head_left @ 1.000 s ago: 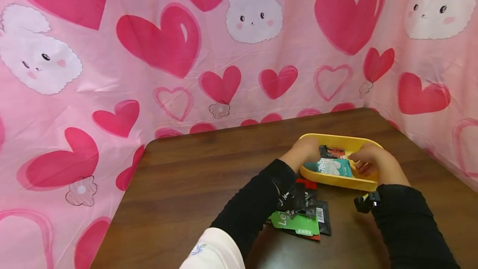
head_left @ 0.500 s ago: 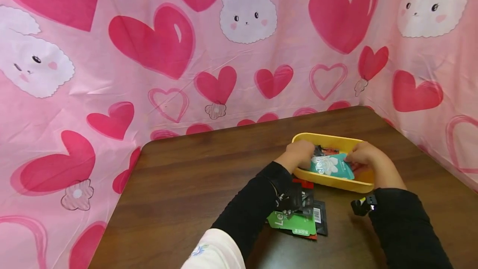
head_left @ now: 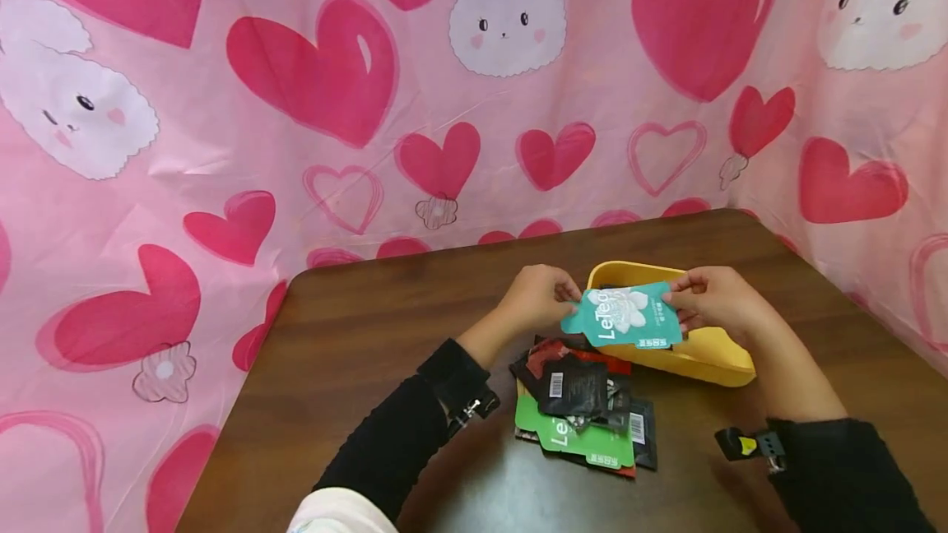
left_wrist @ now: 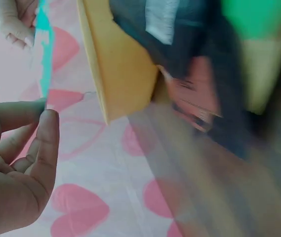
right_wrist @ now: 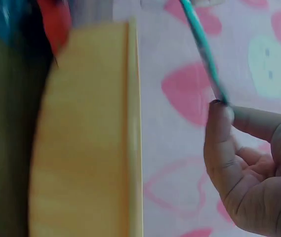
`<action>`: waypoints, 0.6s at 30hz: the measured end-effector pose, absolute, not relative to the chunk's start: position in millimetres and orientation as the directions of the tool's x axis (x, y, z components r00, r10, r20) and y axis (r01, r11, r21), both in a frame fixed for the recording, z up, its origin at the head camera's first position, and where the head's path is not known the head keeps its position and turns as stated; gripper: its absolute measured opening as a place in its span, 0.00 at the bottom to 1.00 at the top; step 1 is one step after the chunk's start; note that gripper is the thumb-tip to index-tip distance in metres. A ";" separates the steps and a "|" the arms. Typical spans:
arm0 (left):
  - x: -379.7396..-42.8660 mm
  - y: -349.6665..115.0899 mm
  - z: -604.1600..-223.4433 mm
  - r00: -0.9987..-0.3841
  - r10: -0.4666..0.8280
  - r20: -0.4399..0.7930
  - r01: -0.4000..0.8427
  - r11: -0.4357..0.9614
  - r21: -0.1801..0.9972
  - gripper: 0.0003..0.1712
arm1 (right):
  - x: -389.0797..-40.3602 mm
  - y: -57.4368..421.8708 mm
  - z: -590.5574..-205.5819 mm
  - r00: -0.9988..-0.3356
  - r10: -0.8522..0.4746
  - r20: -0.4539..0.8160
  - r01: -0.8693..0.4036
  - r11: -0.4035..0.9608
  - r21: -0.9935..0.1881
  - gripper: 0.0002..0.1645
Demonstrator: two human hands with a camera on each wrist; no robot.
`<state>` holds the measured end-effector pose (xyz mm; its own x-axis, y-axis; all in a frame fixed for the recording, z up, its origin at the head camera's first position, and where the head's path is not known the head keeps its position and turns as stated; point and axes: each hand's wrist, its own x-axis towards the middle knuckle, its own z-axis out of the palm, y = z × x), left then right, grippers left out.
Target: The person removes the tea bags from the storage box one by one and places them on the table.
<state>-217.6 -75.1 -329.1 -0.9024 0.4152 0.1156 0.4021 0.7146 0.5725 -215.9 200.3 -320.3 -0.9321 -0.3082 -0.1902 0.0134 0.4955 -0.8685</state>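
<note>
A teal sachet (head_left: 625,315) with a white flower and lettering is stretched flat between both hands, in front of the yellow bin (head_left: 689,364) and overlapping it in the head view. My left hand (head_left: 539,296) pinches its left end between thumb and fingers; the left wrist view shows the sachet (left_wrist: 44,54) edge-on at the fingertips. My right hand (head_left: 714,298) pinches the opposite end, thumb against forefinger, as the right wrist view also shows. Below the sachet lies a loose pile of packets, with a black packet (head_left: 573,385) on top and a green packet (head_left: 592,438) under it.
The brown table (head_left: 370,352) extends left of the pile. A pink curtain (head_left: 311,81) with hearts and rabbits hangs behind and along the right side. More packets inside the bin are mostly hidden by the sachet.
Both hands have come up out of the yellow bin, bringing the teal sachet with them. My left hand has moved left, leaving the packet pile more exposed.
</note>
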 end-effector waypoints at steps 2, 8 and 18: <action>-206.8 -91.3 -332.1 -0.903 0.418 0.096 0.389 0.701 0.597 0.06 | -207.7 186.3 -321.8 -0.933 -0.313 -0.178 0.006 0.480 -0.877 0.25; -176.5 -120.7 -344.3 -0.866 0.500 0.012 0.407 0.692 0.596 0.17 | -181.8 158.8 -335.7 -0.928 -0.349 -0.132 -0.072 0.514 -0.855 0.19; -150.6 -129.2 -369.4 -0.822 0.566 -0.062 0.483 0.751 0.451 0.21 | -156.5 139.8 -365.2 -0.904 -0.395 -0.165 -0.139 0.636 -0.759 0.12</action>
